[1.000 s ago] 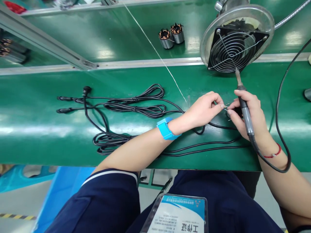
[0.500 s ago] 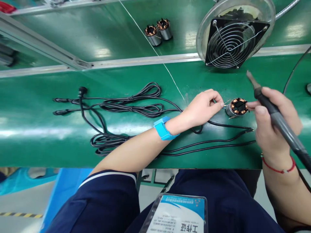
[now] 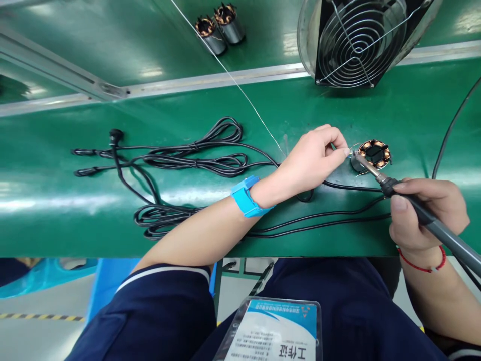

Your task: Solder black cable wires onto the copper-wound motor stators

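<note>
My left hand (image 3: 317, 158) is closed in a pinch at the left edge of a motor stator (image 3: 382, 161) with copper windings. Between thumb and forefinger is the end of a thin wire, mostly hidden by the fingers. A thin silvery solder wire (image 3: 250, 102) runs down from the upper left and passes behind this hand. My right hand (image 3: 428, 210) grips a soldering iron (image 3: 419, 206) by its dark handle. The iron's tip meets the wire ends beside the stator, close to my left fingertips. The stator stands upright on the green bench (image 3: 210, 200).
Black power cords (image 3: 195, 163) lie coiled on the bench, passing under my left arm. A fan with a round wire guard (image 3: 356, 50) stands behind the stator. Two more stators (image 3: 230, 30) sit at the back, beyond a metal rail (image 3: 188, 85).
The soldering iron has swung down and left, its tip now at the wires by the stator. My right fingers have left the stator's side. The view has shifted slightly.
</note>
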`<state>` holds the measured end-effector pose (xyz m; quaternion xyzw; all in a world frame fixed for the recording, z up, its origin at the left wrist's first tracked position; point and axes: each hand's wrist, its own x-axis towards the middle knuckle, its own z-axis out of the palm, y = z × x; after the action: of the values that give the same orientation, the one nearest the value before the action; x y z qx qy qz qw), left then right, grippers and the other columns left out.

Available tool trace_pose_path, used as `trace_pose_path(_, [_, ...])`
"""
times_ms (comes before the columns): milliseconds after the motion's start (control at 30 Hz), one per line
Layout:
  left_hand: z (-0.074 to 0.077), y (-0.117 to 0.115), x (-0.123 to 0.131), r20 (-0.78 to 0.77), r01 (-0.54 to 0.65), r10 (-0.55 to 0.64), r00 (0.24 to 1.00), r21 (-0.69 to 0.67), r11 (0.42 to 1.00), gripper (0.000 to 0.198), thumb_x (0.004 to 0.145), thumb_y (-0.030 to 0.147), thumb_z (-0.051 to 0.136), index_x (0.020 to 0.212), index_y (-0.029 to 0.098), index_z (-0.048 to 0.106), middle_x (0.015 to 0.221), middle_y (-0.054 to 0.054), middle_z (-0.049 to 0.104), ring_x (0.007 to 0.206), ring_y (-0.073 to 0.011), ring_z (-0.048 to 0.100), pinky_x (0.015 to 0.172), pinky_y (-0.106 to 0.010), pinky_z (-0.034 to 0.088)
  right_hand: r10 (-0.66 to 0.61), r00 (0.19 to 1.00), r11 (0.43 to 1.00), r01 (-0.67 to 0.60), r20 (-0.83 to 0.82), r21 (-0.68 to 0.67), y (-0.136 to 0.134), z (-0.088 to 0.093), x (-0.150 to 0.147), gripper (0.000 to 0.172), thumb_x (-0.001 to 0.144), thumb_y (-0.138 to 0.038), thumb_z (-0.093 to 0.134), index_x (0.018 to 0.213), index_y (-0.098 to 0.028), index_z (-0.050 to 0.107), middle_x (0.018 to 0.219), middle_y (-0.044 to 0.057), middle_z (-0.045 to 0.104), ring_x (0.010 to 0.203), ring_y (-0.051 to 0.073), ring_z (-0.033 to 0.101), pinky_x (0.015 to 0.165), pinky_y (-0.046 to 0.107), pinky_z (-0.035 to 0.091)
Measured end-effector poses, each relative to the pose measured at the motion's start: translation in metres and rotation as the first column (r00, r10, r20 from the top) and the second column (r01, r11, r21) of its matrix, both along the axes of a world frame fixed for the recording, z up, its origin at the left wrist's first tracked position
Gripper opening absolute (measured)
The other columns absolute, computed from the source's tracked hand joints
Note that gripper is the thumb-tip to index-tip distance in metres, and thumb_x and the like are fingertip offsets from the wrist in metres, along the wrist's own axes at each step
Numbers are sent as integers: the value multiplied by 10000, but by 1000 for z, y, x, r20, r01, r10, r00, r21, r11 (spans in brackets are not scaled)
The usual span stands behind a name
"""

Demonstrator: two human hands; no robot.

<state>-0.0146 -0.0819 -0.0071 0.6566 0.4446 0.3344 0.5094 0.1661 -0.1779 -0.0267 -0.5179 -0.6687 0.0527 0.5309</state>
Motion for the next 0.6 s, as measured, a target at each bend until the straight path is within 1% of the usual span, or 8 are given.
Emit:
trace_pose_path(133, [1, -1, 0, 16, -10, 10, 1000, -25, 1000, 177, 777, 54, 594, 634, 148, 549, 702, 7, 511, 616, -81, 414, 618, -246, 355, 44, 999, 999, -44, 9, 4, 0, -1, -1, 134, 774, -237, 680, 908, -243, 674, 769, -2, 698, 566, 141, 626, 468, 262, 502])
trace_pose_path(267, [0, 0, 0, 19, -6, 7, 1000, -18, 1000, 174, 780, 57, 589, 639, 147, 543, 702, 7, 514, 627, -81, 430, 618, -240, 361, 17, 1000, 1000, -17, 5, 8, 0, 0, -1, 98, 783, -231, 674, 881, -220, 671, 762, 1, 694, 550, 117, 609, 467, 238, 484])
trace_pose_path(500, [-8, 2, -2, -47, 30, -25, 999, 106, 994, 134, 791, 91, 575, 678, 155, 539, 686, 23, 509, 582, -67, 429, 590, -233, 381, 43, 999, 999, -43, 4, 7, 0, -2, -1, 115, 792, -233, 678, 903, -201, 676, 786, -10, 691, 575, 100, 603, 495, 224, 476])
trace_pose_path(600, [-10, 3, -2, -74, 44, -33, 997, 150, 988, 123, 799, 102, 564, 691, 156, 540, 692, 22, 512, 575, -64, 434, 593, -237, 393, 11, 1000, 998, -10, -2, 58, 4, -4, -1, 164, 786, -233, 691, 945, -192, 684, 803, -4, 683, 614, 112, 625, 538, 238, 498])
